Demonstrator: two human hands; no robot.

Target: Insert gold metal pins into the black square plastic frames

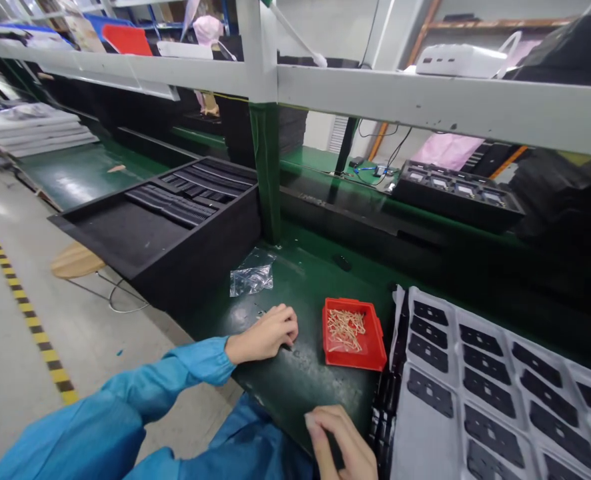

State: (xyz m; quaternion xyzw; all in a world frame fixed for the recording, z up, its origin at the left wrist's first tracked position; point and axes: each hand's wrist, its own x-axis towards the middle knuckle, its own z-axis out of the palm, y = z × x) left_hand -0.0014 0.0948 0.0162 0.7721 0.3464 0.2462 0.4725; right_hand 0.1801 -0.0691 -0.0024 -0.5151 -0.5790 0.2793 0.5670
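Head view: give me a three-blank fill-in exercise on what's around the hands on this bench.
The tray beside the left hand is ____ in colour.
The hand beside the white sheet is the person's ____ hand.
The clear plastic bag lies on a bench top coloured ____.
Answers: red; right; green.

Grey floor (5, 347) at 8 o'clock, yellow-and-black tape (28, 313) along it. Round wooden stool (75, 260) at 9. Green bench (80, 177) at 10. White steel shelf (450, 100) overhead, 10 to 2, on green post (266, 167) at 12. Louvred vent (338, 133) in white wall (315, 130) at 1.
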